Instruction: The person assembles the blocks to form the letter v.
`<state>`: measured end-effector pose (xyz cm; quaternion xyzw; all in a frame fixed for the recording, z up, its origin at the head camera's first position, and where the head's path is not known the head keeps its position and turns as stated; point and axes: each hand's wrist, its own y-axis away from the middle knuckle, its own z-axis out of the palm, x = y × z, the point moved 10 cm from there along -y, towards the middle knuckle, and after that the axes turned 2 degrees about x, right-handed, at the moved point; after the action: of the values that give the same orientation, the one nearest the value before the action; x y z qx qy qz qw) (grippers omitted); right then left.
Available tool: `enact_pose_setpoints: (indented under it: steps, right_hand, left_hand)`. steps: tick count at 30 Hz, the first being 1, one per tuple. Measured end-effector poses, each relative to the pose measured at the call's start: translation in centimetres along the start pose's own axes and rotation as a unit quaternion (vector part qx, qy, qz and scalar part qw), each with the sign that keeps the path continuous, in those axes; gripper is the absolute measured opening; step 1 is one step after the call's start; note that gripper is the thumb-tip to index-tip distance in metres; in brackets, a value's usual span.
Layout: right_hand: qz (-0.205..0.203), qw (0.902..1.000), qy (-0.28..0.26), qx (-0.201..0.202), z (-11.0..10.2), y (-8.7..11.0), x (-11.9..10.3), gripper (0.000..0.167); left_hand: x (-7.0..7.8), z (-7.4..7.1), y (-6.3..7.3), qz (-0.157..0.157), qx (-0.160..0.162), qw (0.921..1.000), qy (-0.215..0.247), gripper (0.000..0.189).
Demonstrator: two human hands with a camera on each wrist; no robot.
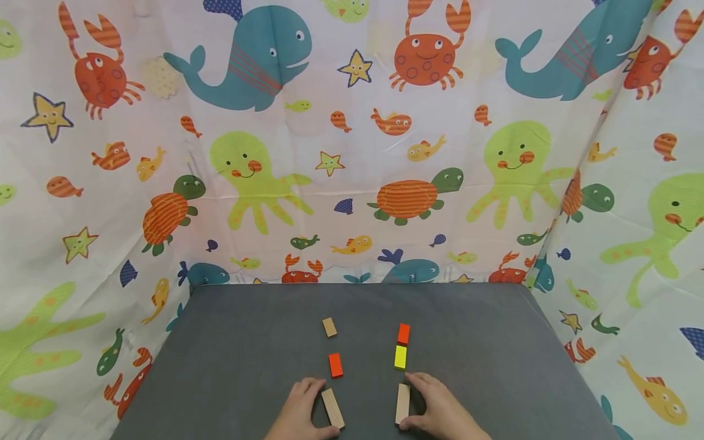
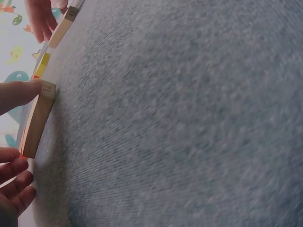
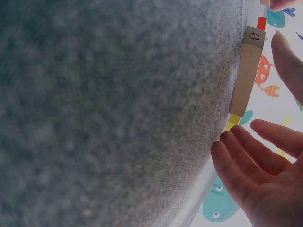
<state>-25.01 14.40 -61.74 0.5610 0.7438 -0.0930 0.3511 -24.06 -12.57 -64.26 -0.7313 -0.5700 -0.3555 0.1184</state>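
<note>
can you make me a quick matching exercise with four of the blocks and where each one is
Blocks
1. yellow block
2. small plain block
3. long block marked 43
4. left red block

Places
A. beside the right hand
B. between a small plain block and the left hand
C. just in front of the right red block
D. farthest back on the left side

Right pairs: 1-C, 2-D, 3-A, 4-B
</note>
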Motion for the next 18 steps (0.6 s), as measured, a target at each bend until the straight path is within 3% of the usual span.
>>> enact_pose_setpoints:
  steps: [7, 18]
  right_hand:
    - [-0.021, 0.9994, 0.024, 0.013, -0.1, 0.2, -0.1, 0.095]
    - [-0.003, 0.9999, 0.007, -0.014, 0.4, 0.1, 0.1, 0.087]
  left_hand:
    - [0.2, 0.5, -0.2, 0.004, -0.007, 1.0, 0.001, 0.087]
    - [1.6, 0.7, -0.5, 0.017, -0.001, 0.9998, -0.004, 0.077]
